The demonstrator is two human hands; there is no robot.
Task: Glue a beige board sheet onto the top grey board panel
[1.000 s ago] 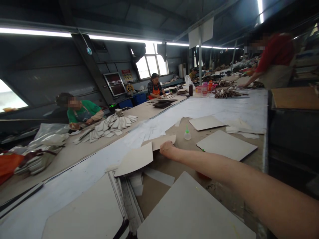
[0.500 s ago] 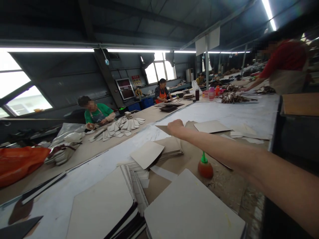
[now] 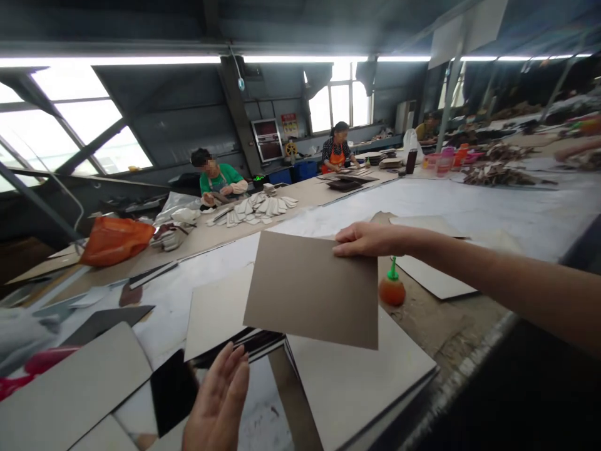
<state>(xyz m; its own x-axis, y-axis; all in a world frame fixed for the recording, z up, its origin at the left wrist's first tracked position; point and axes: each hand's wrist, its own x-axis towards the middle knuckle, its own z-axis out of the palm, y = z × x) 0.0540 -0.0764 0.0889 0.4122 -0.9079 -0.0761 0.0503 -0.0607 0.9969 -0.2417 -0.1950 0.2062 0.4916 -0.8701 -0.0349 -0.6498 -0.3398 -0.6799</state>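
My right hand [image 3: 354, 240] grips the upper right corner of a flat grey-brown sheet [image 3: 310, 291], thumb on its face. The sheet is held over stacks of pale sheets, covering part of them. My left hand [image 3: 220, 398] is at the lower middle, fingers stretched out and holding nothing, below and left of the sheet. Under the sheet's lower right lies a stack of pale sheets [image 3: 361, 382]. A further pale sheet stack [image 3: 218, 307] with dark edges shows behind it on the left. An orange bottle with a green nozzle [image 3: 392, 289] stands just right of the sheet.
Pale sheets [image 3: 436, 275] lie beyond the bottle near the table edge [image 3: 451, 388]. At left are a large pale panel [image 3: 89, 376] and an orange bag [image 3: 115, 241]. Across the table, a person in green [image 3: 223, 181] works by a pile of pale pieces [image 3: 258, 210]; another wears an orange apron [image 3: 335, 156].
My right hand has drawn back toward me, and the grey-brown sheet it holds now shows in full. My left hand has come into view from below. The view has turned left.
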